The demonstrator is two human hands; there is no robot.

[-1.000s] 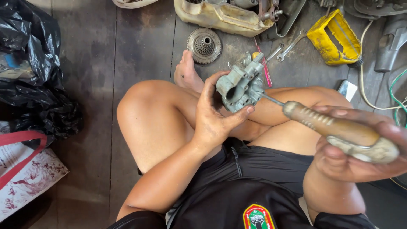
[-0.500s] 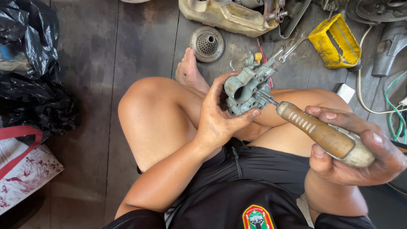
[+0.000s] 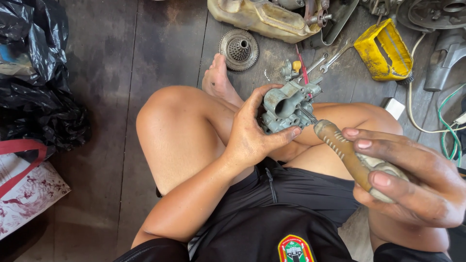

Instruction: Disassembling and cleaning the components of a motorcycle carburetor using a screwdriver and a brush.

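My left hand (image 3: 252,133) grips a grey metal carburettor body (image 3: 286,106) above my crossed legs, its round bore facing up. My right hand (image 3: 412,182) is closed around the brown ribbed handle of a screwdriver (image 3: 342,150). The screwdriver's thin shaft runs up and to the left, and its tip rests in the side of the carburettor. Both hands are smeared with grease. I sit cross-legged on a dark wooden floor, with one bare foot (image 3: 218,80) just beyond the carburettor.
On the floor ahead lie a round toothed metal part (image 3: 239,48), a dirty beige tank (image 3: 262,17), two spanners (image 3: 327,60), a yellow housing (image 3: 383,51) and wires. Black plastic bags (image 3: 36,73) and a patterned bag with a red strap (image 3: 24,189) sit at my left.
The screwdriver handle has swung lower and nearer the camera, with my right hand shifting along it. The carburettor has stayed in my left hand, turned slightly.
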